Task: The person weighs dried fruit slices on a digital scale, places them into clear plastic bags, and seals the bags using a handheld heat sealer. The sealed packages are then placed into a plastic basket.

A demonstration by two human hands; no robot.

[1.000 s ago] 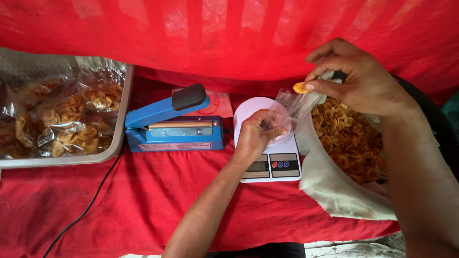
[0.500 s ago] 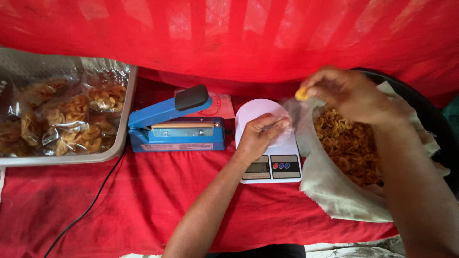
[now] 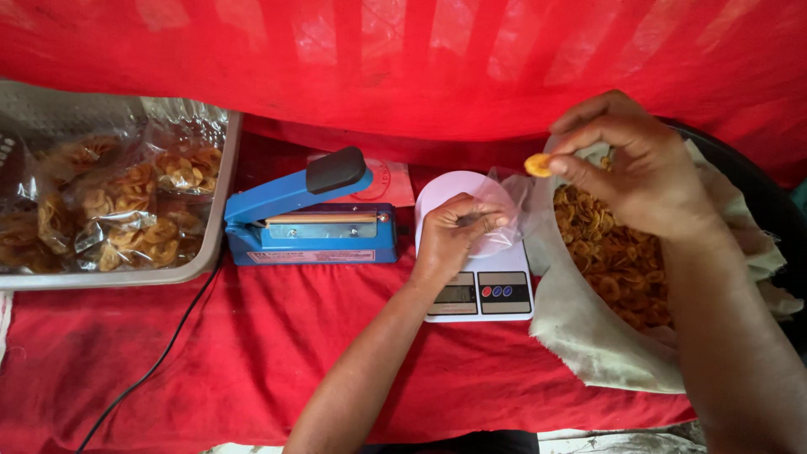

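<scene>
My left hand (image 3: 452, 233) pinches the rim of a small clear plastic bag (image 3: 506, 208) that rests on the round white pan of a kitchen scale (image 3: 496, 290). My right hand (image 3: 643, 168) holds one yellow fried chip (image 3: 538, 164) between thumb and fingers, just right of the bag's mouth and above a cloth-lined basin of loose chips (image 3: 618, 261).
A blue heat sealer with a black handle (image 3: 307, 219) stands left of the scale, its black cord (image 3: 160, 353) trailing over the red cloth. A metal tray (image 3: 109, 273) at the left holds several sealed chip bags. Red fabric hangs behind.
My right hand has stayed raised with the chip, shifting slightly by the bag's mouth. My left hand keeps its grip on the bag over the scale.
</scene>
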